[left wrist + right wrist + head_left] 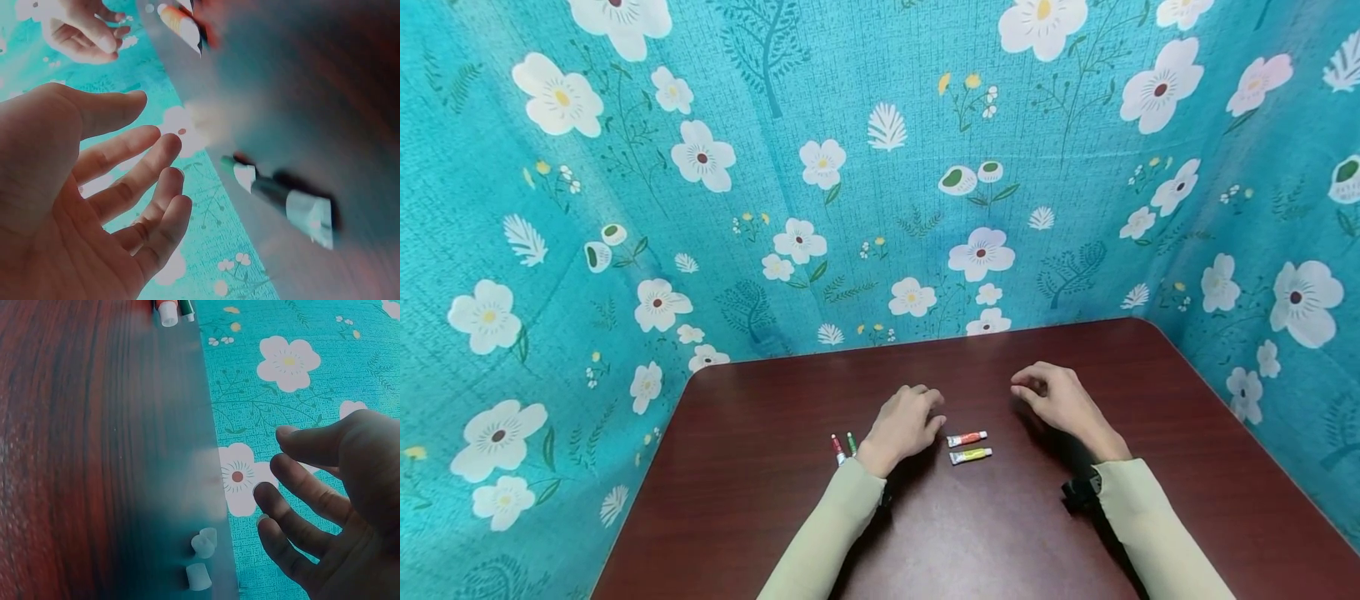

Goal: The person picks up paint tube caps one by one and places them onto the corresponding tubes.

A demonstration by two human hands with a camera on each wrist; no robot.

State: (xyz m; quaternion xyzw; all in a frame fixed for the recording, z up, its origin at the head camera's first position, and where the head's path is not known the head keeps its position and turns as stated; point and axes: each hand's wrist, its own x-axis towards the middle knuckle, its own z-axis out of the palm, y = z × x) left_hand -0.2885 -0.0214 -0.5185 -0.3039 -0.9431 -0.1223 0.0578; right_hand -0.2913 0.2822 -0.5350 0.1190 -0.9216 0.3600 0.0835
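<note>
Above the table, my left hand (904, 425) hovers with relaxed, slightly bent fingers and holds nothing; its palm side shows in the left wrist view. Beside it on the right lie an orange-red paint tube (967, 438) and, nearer to me, a yellow paint tube (972, 456). Partly covered by the left forearm are a red tube (838, 446) and a green tube (852, 442). My right hand (1063, 404) is raised farther right, fingers loosely bent around nothing. Near it in the right wrist view lie small white caps (199, 577), not visible in the head view.
The dark red-brown table (760, 517) has rounded far corners. A turquoise flowered curtain (865, 208) hangs behind it and along both sides. Black wrist straps (1081, 493) sit at the sleeve cuffs.
</note>
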